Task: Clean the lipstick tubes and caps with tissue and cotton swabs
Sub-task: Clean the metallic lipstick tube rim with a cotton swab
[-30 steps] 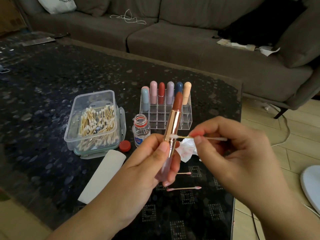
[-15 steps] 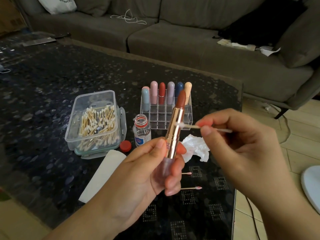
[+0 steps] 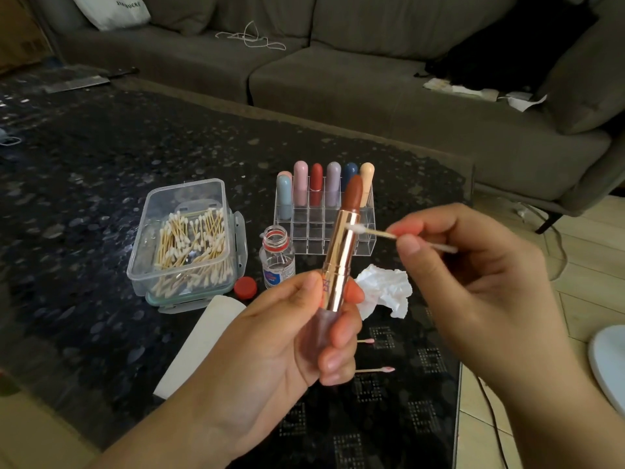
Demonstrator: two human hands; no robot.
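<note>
My left hand [image 3: 287,336] grips an uncapped lipstick [image 3: 340,255] upright by its translucent base; the rose-gold tube ends in a brown-red bullet. My right hand [image 3: 473,275] pinches a cotton swab [image 3: 375,232] between thumb and forefinger. The swab's white tip touches the upper part of the gold tube, just under the bullet. A crumpled tissue [image 3: 387,289] with pink smears lies on the table behind the lipstick. Two used swabs [image 3: 373,369] with pink tips lie under my left fingers.
A clear box of cotton swabs [image 3: 186,245] sits at the left, with an open small bottle [image 3: 277,262] and its red cap [image 3: 246,287] beside it. An acrylic organiser [image 3: 324,225] holds several capped lipsticks. A white folded sheet [image 3: 199,343] lies near. The table's right edge [image 3: 456,401] drops to the floor.
The lipstick has risen and tilted slightly right. The swab tip has slid up the gold tube from its lower part to just below the bullet.
</note>
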